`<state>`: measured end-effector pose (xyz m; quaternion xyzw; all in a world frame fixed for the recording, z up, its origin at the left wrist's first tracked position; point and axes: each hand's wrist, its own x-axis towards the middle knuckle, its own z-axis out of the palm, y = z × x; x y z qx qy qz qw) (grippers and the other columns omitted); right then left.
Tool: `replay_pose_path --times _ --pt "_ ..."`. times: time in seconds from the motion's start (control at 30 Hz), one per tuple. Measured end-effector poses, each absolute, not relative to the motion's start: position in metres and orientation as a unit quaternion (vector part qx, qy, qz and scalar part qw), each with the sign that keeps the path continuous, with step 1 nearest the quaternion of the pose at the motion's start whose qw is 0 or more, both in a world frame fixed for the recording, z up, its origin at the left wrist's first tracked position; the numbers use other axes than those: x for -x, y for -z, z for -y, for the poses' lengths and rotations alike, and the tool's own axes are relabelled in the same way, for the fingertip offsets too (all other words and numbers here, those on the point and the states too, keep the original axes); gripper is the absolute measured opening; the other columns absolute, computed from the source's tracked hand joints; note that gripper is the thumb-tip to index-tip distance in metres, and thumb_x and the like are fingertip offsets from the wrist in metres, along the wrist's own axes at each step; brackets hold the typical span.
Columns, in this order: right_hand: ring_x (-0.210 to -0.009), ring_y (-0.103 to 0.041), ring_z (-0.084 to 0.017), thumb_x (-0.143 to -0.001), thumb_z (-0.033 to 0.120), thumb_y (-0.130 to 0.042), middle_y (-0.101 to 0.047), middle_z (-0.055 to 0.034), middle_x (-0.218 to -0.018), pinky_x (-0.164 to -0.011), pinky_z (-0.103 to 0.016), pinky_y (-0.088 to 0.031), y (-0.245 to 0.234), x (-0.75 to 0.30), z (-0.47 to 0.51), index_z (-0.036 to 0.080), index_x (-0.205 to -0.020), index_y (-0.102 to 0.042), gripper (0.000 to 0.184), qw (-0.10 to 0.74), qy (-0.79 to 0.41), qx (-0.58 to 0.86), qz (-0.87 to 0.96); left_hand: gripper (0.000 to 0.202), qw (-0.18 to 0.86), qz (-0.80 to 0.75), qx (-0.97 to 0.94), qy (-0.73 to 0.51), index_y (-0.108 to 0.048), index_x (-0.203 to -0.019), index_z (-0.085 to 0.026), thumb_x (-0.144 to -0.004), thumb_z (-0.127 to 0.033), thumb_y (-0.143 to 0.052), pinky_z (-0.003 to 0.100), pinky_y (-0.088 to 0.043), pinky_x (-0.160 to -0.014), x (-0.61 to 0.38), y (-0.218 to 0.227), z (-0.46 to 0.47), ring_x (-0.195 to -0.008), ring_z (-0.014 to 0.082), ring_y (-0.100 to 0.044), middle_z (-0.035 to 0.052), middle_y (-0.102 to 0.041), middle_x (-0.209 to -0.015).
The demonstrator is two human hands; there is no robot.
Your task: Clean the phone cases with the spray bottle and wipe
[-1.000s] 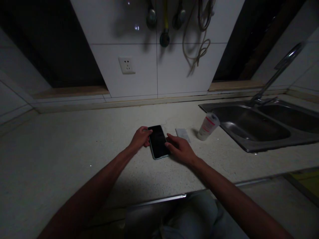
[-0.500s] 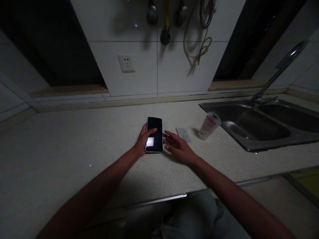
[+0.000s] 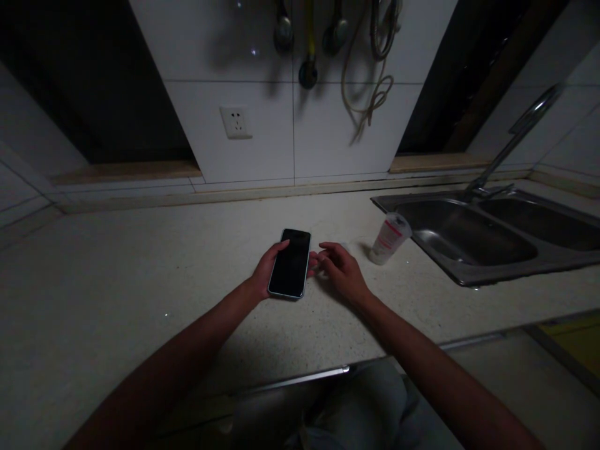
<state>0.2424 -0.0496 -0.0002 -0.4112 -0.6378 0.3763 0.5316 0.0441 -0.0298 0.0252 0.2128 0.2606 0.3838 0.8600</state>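
The phone (image 3: pixel 290 265) is black in front, with a pale edge. The cup (image 3: pixel 389 240) is whitish with red print. The counter (image 3: pixel 290 334) is off-white with small dark specks.

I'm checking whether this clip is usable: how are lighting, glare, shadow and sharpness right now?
Head view: dim overall; head view: a bright sheen in the steel sink, but the phone screen is dark, without strong glare; head view: a soft shadow left of the cup; head view: the phone's outline is clear, the cup's small print too soft to read.
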Motion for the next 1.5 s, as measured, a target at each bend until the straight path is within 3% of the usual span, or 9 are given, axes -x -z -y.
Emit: replay_pose_path --times 0.2,0.5,0.8,1.03,1.23,1.5 --pt "-0.069 -0.065 -0.016 -0.093 0.044 -0.055 -0.07 -0.0045 -0.09 -0.066 -0.032 -0.053 0.004 -0.242 0.051 0.021 -0.118 -0.057 0.034 0.506 -0.378 0.417 0.653 0.058 0.875 -0.24 -0.219 -0.36 -0.055 -0.131 -0.004 -0.094 -0.047 -0.046 0.044 -0.054 -0.091 -0.039 -0.023 0.026 -0.098 0.0295 -0.073 0.0227 -0.074 -0.106" --pt "-0.068 -0.06 -0.016 -0.095 0.045 -0.051 -0.065 -0.0005 -0.077 -0.065 -0.031 -0.049 -0.002 -0.242 0.056 0.02 -0.123 -0.055 0.037 0.46 -0.361 0.423 0.692 0.045 0.87 -0.283 -0.244 -0.321 -0.064 -0.113 -0.006 -0.093 -0.045 -0.054 0.036 -0.057 -0.08 -0.043 -0.021 0.03 -0.077 0.0242 -0.075 0.0159 -0.076 -0.092" --pt "-0.073 -0.065 -0.019 -0.097 0.049 -0.048 -0.072 -0.0063 -0.089 -0.067 -0.033 -0.049 -0.003 -0.24 0.058 0.021 -0.126 -0.052 0.041 0.438 -0.376 0.438 0.689 0.047 0.846 -0.319 -0.212 -0.371 -0.067 -0.109 -0.006 -0.093 -0.049 -0.054 0.032 -0.056 -0.071 -0.045 -0.018 0.027 -0.074 0.0229 -0.074 0.0168 -0.076 -0.089" --pt "-0.069 -0.063 -0.019 -0.096 0.052 -0.049 -0.07 -0.0043 -0.082 -0.064 -0.033 -0.048 -0.003 -0.24 0.059 0.02 -0.127 -0.051 0.045 0.424 -0.376 0.44 0.696 0.055 0.86 -0.255 -0.203 -0.394 -0.061 -0.127 -0.006 -0.092 -0.047 -0.049 0.043 -0.054 -0.085 -0.046 -0.01 0.021 -0.089 0.0309 -0.074 0.0213 -0.075 -0.101" --pt "-0.07 -0.06 -0.018 -0.096 0.051 -0.05 -0.066 -0.0035 -0.081 -0.067 -0.033 -0.047 -0.001 -0.24 0.057 0.019 -0.126 -0.051 0.044 0.423 -0.375 0.442 0.697 0.055 0.858 -0.255 -0.194 -0.403 -0.058 -0.13 -0.006 -0.093 -0.045 -0.047 0.043 -0.052 -0.088 -0.046 -0.012 0.022 -0.092 0.0308 -0.073 0.0214 -0.074 -0.103" --pt "-0.074 -0.06 -0.018 -0.093 0.047 -0.056 -0.063 -0.0036 -0.086 -0.07 -0.034 -0.047 0.004 -0.241 0.056 0.019 -0.131 -0.046 0.048 0.418 -0.421 0.417 0.689 0.052 0.847 -0.287 -0.2 -0.399 -0.066 -0.116 -0.006 -0.095 -0.049 -0.046 0.032 -0.053 -0.064 -0.045 -0.017 0.024 -0.065 0.0236 -0.072 0.0174 -0.075 -0.082"
